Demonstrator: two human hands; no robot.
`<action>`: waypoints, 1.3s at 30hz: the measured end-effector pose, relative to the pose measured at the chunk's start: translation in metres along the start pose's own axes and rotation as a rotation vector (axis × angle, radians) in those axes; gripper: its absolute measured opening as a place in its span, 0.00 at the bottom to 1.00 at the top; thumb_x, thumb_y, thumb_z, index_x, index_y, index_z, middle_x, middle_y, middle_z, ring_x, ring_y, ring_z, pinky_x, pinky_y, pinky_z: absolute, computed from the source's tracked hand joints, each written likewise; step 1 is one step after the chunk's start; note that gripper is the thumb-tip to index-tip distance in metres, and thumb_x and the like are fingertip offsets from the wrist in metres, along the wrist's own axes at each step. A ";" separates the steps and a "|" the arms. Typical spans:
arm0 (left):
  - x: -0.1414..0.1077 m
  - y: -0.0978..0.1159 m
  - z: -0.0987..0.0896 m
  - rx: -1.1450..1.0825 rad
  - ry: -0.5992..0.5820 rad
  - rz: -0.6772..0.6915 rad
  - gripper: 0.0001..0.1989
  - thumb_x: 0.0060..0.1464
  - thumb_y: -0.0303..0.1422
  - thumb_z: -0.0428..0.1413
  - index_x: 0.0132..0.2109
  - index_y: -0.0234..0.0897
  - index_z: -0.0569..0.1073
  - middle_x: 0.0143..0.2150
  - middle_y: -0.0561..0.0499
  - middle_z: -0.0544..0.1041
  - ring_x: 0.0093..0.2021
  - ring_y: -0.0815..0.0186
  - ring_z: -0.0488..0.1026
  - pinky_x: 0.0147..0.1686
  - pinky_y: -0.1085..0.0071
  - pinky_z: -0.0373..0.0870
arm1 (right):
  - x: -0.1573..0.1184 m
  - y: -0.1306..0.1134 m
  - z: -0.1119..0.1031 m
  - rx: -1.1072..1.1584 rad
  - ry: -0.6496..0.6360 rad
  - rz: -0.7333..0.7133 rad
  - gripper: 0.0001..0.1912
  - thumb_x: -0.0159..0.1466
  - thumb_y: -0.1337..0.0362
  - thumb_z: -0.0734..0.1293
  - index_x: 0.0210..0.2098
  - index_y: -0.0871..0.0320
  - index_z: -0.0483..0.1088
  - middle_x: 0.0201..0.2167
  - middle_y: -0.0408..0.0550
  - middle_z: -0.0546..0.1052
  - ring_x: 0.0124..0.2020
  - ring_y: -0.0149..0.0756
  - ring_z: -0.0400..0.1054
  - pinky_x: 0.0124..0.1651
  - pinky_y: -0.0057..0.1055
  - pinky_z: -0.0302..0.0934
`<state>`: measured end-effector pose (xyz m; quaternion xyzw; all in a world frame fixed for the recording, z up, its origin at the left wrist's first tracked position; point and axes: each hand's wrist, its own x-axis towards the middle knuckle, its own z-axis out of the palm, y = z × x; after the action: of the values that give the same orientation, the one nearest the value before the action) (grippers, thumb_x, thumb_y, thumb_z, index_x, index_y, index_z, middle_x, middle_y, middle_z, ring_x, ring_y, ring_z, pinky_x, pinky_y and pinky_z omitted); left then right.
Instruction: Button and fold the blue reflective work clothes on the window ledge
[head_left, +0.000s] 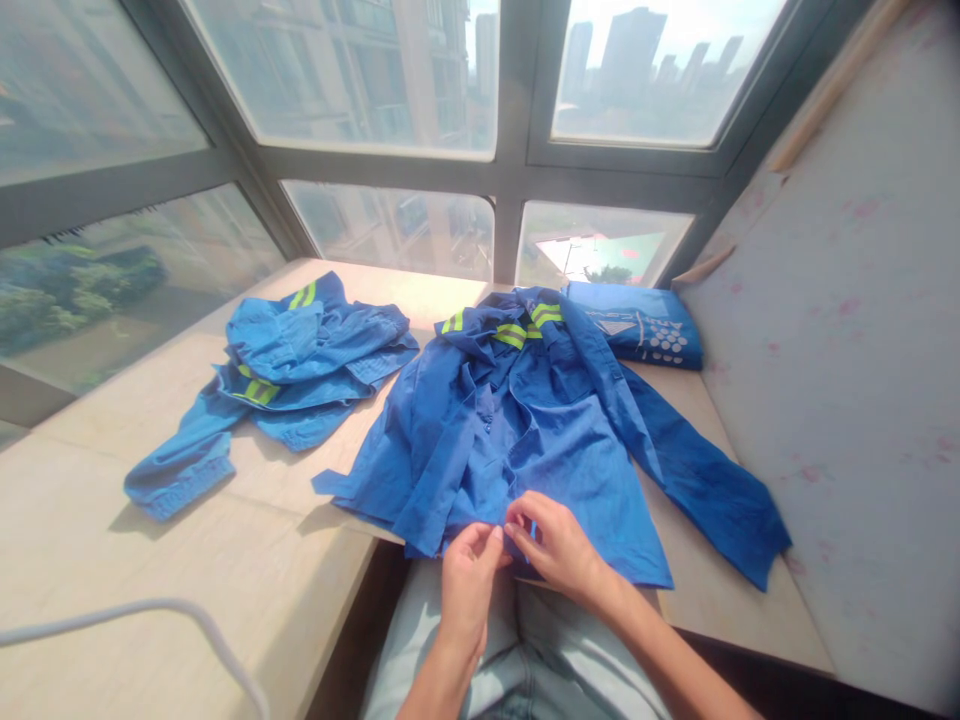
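Note:
A blue jacket [570, 450] with yellow-green reflective bands lies spread on the ledge, its hem toward me and one sleeve stretched out to the right. At the middle of its front hem, my left hand [471, 575] pinches the cloth between thumb and fingers. Close beside it on the right, my right hand [551, 535] also pinches the hem, with curled fingers. The two hands nearly touch. What small part of the jacket lies between the fingertips is too small to make out.
A second blue garment [300, 350] lies crumpled on the left of the pale ledge [67, 520]. A folded blue item with white print [652, 325] sits at the back right by the wall. A grey cable [180, 607] curves at the lower left. Windows stand behind.

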<state>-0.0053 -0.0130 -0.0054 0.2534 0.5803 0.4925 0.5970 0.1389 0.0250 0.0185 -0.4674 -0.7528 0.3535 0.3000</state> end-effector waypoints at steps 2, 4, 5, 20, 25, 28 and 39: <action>0.002 -0.002 -0.001 0.029 0.000 0.029 0.18 0.46 0.44 0.67 0.33 0.31 0.78 0.31 0.47 0.79 0.31 0.66 0.74 0.33 0.73 0.73 | 0.003 0.001 0.000 0.068 -0.001 0.049 0.08 0.67 0.64 0.62 0.33 0.57 0.71 0.30 0.44 0.75 0.32 0.32 0.67 0.38 0.28 0.60; 0.002 -0.003 -0.002 0.043 0.001 0.053 0.18 0.46 0.44 0.67 0.33 0.32 0.79 0.31 0.47 0.79 0.31 0.65 0.74 0.32 0.72 0.73 | 0.005 0.004 0.001 0.158 -0.001 0.123 0.08 0.66 0.63 0.63 0.32 0.57 0.72 0.29 0.43 0.75 0.32 0.32 0.67 0.38 0.28 0.60; 0.002 -0.004 -0.002 0.045 0.004 0.063 0.18 0.45 0.44 0.67 0.33 0.32 0.79 0.31 0.47 0.79 0.31 0.64 0.75 0.32 0.72 0.73 | 0.006 0.006 0.002 0.206 -0.002 0.162 0.08 0.65 0.63 0.63 0.32 0.58 0.72 0.29 0.43 0.75 0.32 0.32 0.67 0.38 0.28 0.61; 0.004 -0.009 -0.006 0.127 -0.001 0.142 0.17 0.48 0.44 0.65 0.36 0.34 0.77 0.35 0.46 0.80 0.37 0.60 0.77 0.40 0.68 0.74 | 0.009 0.010 0.006 0.293 0.011 0.244 0.09 0.64 0.61 0.65 0.31 0.58 0.73 0.28 0.42 0.75 0.30 0.31 0.67 0.36 0.27 0.61; 0.002 -0.006 -0.003 0.132 0.007 0.154 0.15 0.45 0.41 0.66 0.34 0.35 0.76 0.32 0.48 0.79 0.35 0.61 0.77 0.38 0.69 0.73 | 0.003 0.004 0.005 0.043 0.028 0.124 0.09 0.67 0.64 0.62 0.34 0.57 0.73 0.31 0.45 0.77 0.33 0.33 0.69 0.39 0.29 0.61; 0.001 -0.005 0.000 0.179 0.002 0.171 0.12 0.48 0.40 0.64 0.34 0.36 0.75 0.31 0.48 0.79 0.34 0.60 0.77 0.37 0.68 0.73 | 0.001 0.003 0.007 -0.055 0.029 0.089 0.04 0.63 0.66 0.65 0.36 0.57 0.72 0.32 0.45 0.76 0.33 0.33 0.68 0.39 0.28 0.61; -0.015 0.025 -0.021 0.806 -0.227 0.376 0.10 0.53 0.29 0.54 0.26 0.42 0.76 0.27 0.48 0.79 0.29 0.61 0.75 0.30 0.71 0.65 | -0.012 0.008 0.031 -0.536 0.023 0.028 0.12 0.56 0.78 0.63 0.33 0.55 0.69 0.33 0.45 0.73 0.36 0.36 0.68 0.38 0.28 0.59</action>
<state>-0.0301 -0.0224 0.0187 0.6187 0.6006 0.2963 0.4107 0.1232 0.0087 -0.0072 -0.5443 -0.8095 0.1403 0.1693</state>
